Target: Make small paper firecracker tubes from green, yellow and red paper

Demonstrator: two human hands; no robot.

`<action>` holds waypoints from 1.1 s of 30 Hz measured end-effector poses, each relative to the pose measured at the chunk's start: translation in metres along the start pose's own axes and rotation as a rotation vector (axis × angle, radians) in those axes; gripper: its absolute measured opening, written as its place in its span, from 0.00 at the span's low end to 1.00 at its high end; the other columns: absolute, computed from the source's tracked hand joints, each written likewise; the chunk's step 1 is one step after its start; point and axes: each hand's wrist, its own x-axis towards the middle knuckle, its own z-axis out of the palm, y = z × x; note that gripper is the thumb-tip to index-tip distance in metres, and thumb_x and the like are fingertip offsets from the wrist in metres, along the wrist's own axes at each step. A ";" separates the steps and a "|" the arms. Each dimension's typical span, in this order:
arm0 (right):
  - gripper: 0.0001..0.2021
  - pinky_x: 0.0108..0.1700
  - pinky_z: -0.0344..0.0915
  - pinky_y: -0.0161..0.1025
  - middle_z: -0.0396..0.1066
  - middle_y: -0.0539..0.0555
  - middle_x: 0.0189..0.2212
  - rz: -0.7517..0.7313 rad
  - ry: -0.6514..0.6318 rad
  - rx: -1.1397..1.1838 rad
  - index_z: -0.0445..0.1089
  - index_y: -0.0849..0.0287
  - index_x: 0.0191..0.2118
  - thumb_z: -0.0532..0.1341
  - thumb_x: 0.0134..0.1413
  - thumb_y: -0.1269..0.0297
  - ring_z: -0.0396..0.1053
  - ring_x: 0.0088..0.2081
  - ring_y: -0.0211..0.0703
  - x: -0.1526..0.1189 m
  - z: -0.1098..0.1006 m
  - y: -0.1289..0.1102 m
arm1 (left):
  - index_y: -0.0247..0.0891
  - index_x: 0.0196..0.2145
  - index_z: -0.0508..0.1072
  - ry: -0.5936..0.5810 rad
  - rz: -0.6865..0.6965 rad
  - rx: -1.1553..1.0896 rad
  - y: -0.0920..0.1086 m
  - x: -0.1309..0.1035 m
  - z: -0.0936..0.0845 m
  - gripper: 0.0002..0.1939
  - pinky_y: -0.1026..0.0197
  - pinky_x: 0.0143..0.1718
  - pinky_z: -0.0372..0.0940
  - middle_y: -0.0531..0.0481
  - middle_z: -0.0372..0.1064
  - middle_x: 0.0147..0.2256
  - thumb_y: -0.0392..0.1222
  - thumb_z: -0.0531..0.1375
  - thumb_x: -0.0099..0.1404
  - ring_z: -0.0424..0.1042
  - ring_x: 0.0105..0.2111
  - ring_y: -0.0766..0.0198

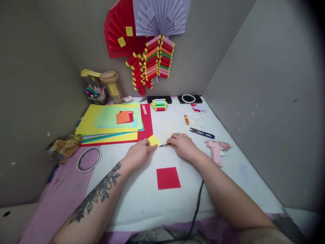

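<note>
My left hand (139,154) pinches a small yellow paper piece (154,139) between thumb and fingers, just above the white table cover. Facing it, my right hand (183,145) is closed round a craft knife (165,145). Its pointed metal blade sticks out to the left, close to the paper's lower right corner; most of the handle is hidden under my palm. Nearer to me, a red paper square (168,178) lies flat between my forearms.
Left: stacked coloured paper (86,118), a tape roll (79,164). Right: thread snips (203,133), a pink glue gun (215,152) and its dark cord (199,200). Behind: small paper rolls (159,105), phones (195,98), a lidded cup (114,89). Firecracker decorations (152,61) hang on the wall.
</note>
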 end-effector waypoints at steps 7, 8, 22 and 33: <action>0.12 0.46 0.53 0.41 0.69 0.56 0.41 0.129 0.108 -0.003 0.71 0.54 0.44 0.52 0.61 0.68 0.61 0.45 0.47 0.005 0.005 0.000 | 0.51 0.45 0.75 0.055 0.008 -0.054 -0.003 -0.002 0.000 0.18 0.63 0.33 0.56 0.50 0.67 0.37 0.47 0.47 0.68 0.66 0.35 0.62; 0.12 0.45 0.52 0.42 0.69 0.57 0.40 0.129 0.096 -0.024 0.71 0.54 0.44 0.52 0.62 0.68 0.61 0.45 0.47 0.007 0.006 0.000 | 0.51 0.44 0.76 0.055 0.011 -0.058 -0.003 -0.002 -0.001 0.18 0.63 0.33 0.56 0.50 0.67 0.37 0.48 0.47 0.68 0.66 0.35 0.62; 0.13 0.45 0.52 0.42 0.70 0.55 0.39 0.054 0.029 -0.029 0.72 0.53 0.43 0.52 0.60 0.70 0.62 0.44 0.46 0.006 0.009 -0.009 | 0.48 0.42 0.76 0.032 0.025 -0.094 -0.004 -0.002 -0.004 0.20 0.64 0.33 0.56 0.49 0.65 0.36 0.50 0.45 0.69 0.64 0.34 0.63; 0.14 0.44 0.51 0.41 0.70 0.56 0.39 0.034 0.007 -0.025 0.72 0.53 0.44 0.51 0.61 0.71 0.62 0.45 0.46 0.006 0.006 -0.011 | 0.46 0.41 0.77 0.018 0.026 -0.117 -0.003 0.000 -0.007 0.21 0.64 0.32 0.56 0.49 0.65 0.34 0.52 0.45 0.69 0.64 0.33 0.64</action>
